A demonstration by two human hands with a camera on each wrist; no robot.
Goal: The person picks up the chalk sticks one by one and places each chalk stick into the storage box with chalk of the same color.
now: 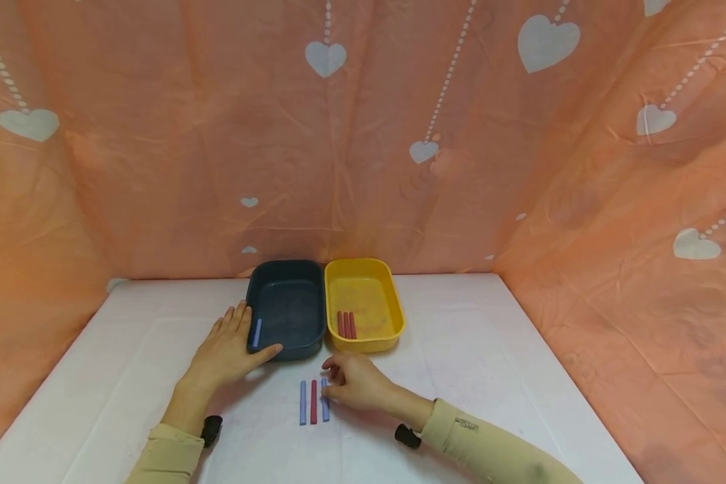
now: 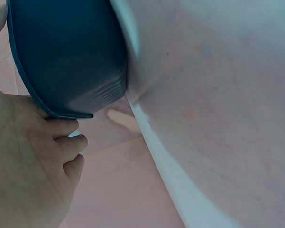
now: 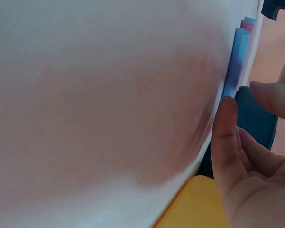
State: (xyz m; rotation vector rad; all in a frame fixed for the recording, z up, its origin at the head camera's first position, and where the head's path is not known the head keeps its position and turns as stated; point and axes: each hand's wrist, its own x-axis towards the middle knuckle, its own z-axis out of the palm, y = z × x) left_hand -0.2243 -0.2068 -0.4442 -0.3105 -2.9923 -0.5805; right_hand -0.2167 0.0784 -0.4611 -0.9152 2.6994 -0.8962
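Note:
My left hand [image 1: 226, 349] rests on the near left corner of the dark blue tray [image 1: 316, 339], fingers straight along its left rim and thumb across the near rim. In the left wrist view this tray [image 2: 71, 52] stands against the palm side of the fingers. Three slim, chalk-like sticks lie side by side on the table: a left blue stick [image 1: 303, 403], a red stick [image 1: 314, 402] and a right blue stick [image 1: 325, 409]. My right hand [image 1: 359, 383] is at the right blue stick [image 3: 237, 59], fingertips right by its far end, thumb and forefinger apart.
One blue stick [image 1: 257, 333] lies inside the dark tray by its left wall. Beside that tray stands a yellow tray [image 1: 369, 345] with three red sticks [image 1: 347, 325] in it. The white table [image 1: 466, 376] meets an orange curtain [image 1: 375, 228] behind.

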